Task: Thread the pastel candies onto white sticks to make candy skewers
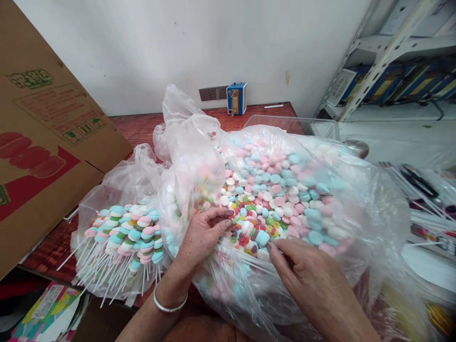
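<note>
A candy skewer, with a blue piece and a pink-and-white piece in a row, lies over the loose candies. Its near end meets the fingertips of my right hand, closed in a pinch; the stick is hidden. My left hand has thumb and fingers pressed together just left of the skewer, and what they hold cannot be made out. Below both hands, small coloured gummy rings mix with pink, white and blue candy discs in a large clear plastic bag.
Several finished candy skewers with white sticks lie in a plastic bag on the left. Beyond them leans a cardboard box. A small blue device stands by the wall socket. Metal shelves rise on the right.
</note>
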Demonstrator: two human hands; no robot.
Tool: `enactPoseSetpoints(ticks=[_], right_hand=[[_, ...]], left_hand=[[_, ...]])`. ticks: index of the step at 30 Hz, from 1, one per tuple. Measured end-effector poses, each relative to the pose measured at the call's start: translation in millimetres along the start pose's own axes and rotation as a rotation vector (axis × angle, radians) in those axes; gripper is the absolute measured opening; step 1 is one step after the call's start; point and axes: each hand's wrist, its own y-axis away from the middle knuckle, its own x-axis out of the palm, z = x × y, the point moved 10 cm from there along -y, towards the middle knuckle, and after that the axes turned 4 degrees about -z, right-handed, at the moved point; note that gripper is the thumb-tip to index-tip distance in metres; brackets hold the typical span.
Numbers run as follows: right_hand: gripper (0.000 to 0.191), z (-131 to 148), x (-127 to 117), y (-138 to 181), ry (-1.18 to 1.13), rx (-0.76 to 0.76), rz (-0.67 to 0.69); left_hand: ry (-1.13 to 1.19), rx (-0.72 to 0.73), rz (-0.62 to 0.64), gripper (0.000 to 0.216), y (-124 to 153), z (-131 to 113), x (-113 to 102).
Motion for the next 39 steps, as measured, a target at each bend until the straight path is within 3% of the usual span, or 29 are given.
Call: enactPoseSetpoints(ticks=[4,9,13,17,19,22,27,30,33,36,39], right_hand=[[0.04,0.7,3.3,3.3,0.044,-0.01,-0.008],[0.036,7.8,4.7,10.8,0.016,-0.036,-0.053],[0.033,13.3,13.2,16.9,-0.188,0.03,-0.065],[0.028,21.0,30.1,25.0,-0.437,0.031,-0.086],[0.024,21.9,35.3,28.6,-0.508,0.028,-0.13],[0.023,22.2,41.1,30.1,-0.535,0.04,-0.162],[0.026,25.7,44.8,21.8,-0.605,0.074,-0.156],[0.027,19.2,45.4,13.3,-0.7,0.127,-0.126],[0.026,-4.9,32.5,4.5,-0.67,0.207,-0.166],[0.019,-39.8,12.1,-4.6,-0.443,0.33,-0.241],[0.015,-51.8,11.1,-21.1,-0.134,0.355,-0.166]], left_hand=[[-0.008,0.03,0.014,0.027,3.5,-2.1,2.4],[-0.091,0.148,-0.062,0.02,12.4,-8.2,-3.3],[0.156,0.019,-0.064,0.023,16.8,2.7,-1.9],[0.415,-0.1,-0.077,0.043,20.0,5.1,1.3],[0.463,-0.162,-0.042,0.045,21.5,6.5,8.1],[0.487,-0.244,0.02,0.031,24.3,11.3,20.2],[0.464,-0.223,0.079,0.026,27.0,11.7,36.2],[0.454,-0.156,0.071,0.028,25.1,8.1,41.2],[0.374,-0.045,0.074,0.037,17.7,0.3,41.4],[-0.085,0.222,0.043,0.033,7.6,-19.7,31.5],[-0.683,0.588,-0.025,0.023,7.0,-43.5,29.5]])
